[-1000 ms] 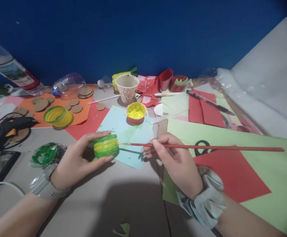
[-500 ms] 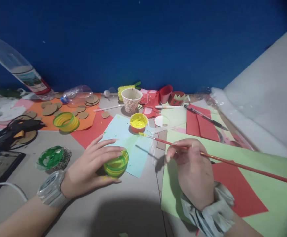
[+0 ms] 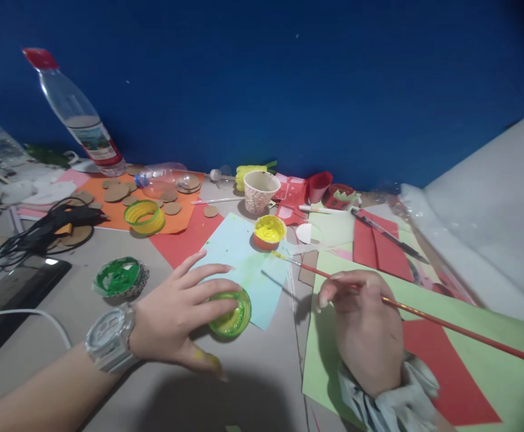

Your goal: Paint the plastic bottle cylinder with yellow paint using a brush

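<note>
Over a small clear plastic cup-like piece painted green and yellow (image 3: 240,327), my left hand (image 3: 176,315) spreads its fingers. Its fingertips lie at the piece's rim, and the thumb, smeared with yellow paint, stands apart from it. A thin red paintbrush (image 3: 460,332) is gripped in my right hand (image 3: 370,339), its yellow-coated bristles pointing left. Just beyond the bristles sits a small cup of yellow paint (image 3: 269,245). Left of my left hand is a dish of green paint (image 3: 117,277). A similar green-and-yellow ring (image 3: 144,225) stands on orange paper.
Light blue paper (image 3: 259,312) lies under part of the painted piece. At the back stand a patterned paper cup (image 3: 256,201) and a tall bottle (image 3: 93,135). Green paper (image 3: 329,366) spreads at right; black cables (image 3: 63,216) and a dark device (image 3: 32,288) lie at left.
My left thumb has moved away from the painted piece and the fingers have spread; the piece now shows more of its top. The view has shifted left. The brush stays in my right hand.
</note>
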`<move>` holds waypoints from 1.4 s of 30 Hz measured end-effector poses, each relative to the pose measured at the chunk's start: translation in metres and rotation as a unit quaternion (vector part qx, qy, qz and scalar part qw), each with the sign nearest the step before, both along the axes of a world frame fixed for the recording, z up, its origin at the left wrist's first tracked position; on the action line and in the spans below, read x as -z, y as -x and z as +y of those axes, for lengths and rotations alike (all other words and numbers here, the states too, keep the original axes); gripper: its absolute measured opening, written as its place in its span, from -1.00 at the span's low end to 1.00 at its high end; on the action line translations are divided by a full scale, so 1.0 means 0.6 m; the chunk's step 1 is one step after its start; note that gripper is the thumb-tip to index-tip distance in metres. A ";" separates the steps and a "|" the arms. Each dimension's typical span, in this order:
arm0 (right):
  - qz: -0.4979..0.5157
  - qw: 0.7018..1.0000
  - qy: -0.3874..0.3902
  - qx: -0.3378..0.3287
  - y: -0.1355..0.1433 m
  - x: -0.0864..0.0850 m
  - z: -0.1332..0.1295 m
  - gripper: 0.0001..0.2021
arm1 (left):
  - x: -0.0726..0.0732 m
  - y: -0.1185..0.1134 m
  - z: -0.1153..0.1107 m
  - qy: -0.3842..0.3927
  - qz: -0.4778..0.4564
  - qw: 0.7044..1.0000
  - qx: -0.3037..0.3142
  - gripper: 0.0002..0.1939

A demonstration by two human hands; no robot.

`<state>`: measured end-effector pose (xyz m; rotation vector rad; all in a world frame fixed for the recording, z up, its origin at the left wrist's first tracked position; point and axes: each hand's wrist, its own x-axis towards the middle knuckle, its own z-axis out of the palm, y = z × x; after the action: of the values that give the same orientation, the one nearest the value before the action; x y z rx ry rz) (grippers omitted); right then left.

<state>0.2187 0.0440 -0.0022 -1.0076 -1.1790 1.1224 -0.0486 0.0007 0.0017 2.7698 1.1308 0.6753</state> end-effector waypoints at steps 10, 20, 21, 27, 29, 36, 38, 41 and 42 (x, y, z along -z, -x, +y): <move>-0.011 1.000 0.010 0.013 0.005 -0.010 -0.006 -0.69 | -0.042 -0.064 -0.027 0.141 0.057 0.982 -0.110 -0.44; 0.034 0.997 -0.066 -0.008 0.003 -0.015 -0.009 -0.70 | -0.094 -0.071 -0.025 0.241 0.211 0.941 -0.107 -0.72; 0.034 0.996 -0.078 -0.009 0.002 -0.016 -0.009 -0.70 | -0.098 -0.068 -0.026 0.237 0.218 0.942 -0.095 -0.72; 0.035 0.989 -0.131 -0.051 -0.003 -0.011 -0.012 -0.73 | -0.109 -0.070 -0.025 0.226 0.283 0.930 -0.055 -0.74; 0.043 0.986 -0.148 -0.072 -0.004 -0.009 -0.012 -0.74 | -0.107 -0.071 -0.022 0.227 0.304 0.924 -0.049 -0.76; 0.047 0.982 -0.160 -0.086 -0.005 -0.008 -0.009 -0.74 | -0.100 -0.062 -0.022 0.232 0.297 0.925 -0.039 -0.78; 0.048 0.983 -0.159 -0.082 -0.004 -0.009 -0.010 -0.75 | -0.098 -0.059 -0.026 0.250 0.288 0.923 -0.045 -0.75; 0.056 0.983 -0.152 -0.083 -0.003 -0.010 -0.011 -0.75 | -0.095 -0.052 -0.032 0.261 0.275 0.923 -0.065 -0.72; 0.061 0.983 -0.148 -0.085 -0.002 -0.010 -0.012 -0.75 | -0.093 -0.050 -0.035 0.261 0.272 0.923 -0.071 -0.70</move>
<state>0.2201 0.0370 0.0037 -0.6116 -1.3061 1.0858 -0.0187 -0.0201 0.0575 2.4565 1.3538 -0.3906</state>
